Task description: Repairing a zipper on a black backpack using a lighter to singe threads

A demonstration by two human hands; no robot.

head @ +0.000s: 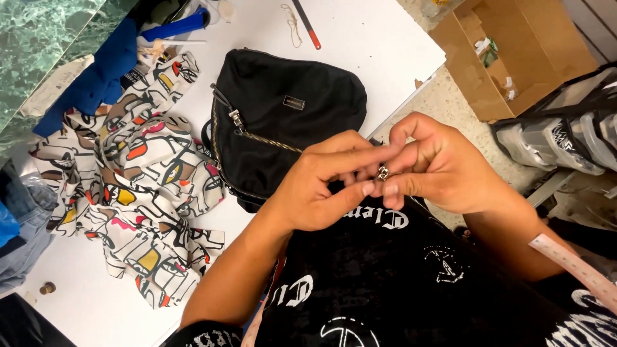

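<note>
in the head view, the left hand [319,186] and the right hand [442,166] meet just above the person's chest, fingertips pinched together on one small metal zipper slider [383,173]; both hands close on it from opposite sides, seemingly so the tiny piece can be turned and steadied at close sight. the slider sits between the two thumbs and forefingers, well apart from the table. one black bag [286,115] lies flat on the white table [373,45] just beyond the hands, its zips facing up with one metal pull showing, likely set there within easy reach. one patterned cloth [138,186] lies crumpled to the left of the bag, touching it. one blue cloth [96,80] rests at the far left edge, with one blue handled tool [177,26] beside it. one red-tipped pencil [307,24] lies at the table's far side. one open cardboard box [514,58] stands on the floor to the right. one measuring tape [575,266] hangs over the right forearm.
</note>
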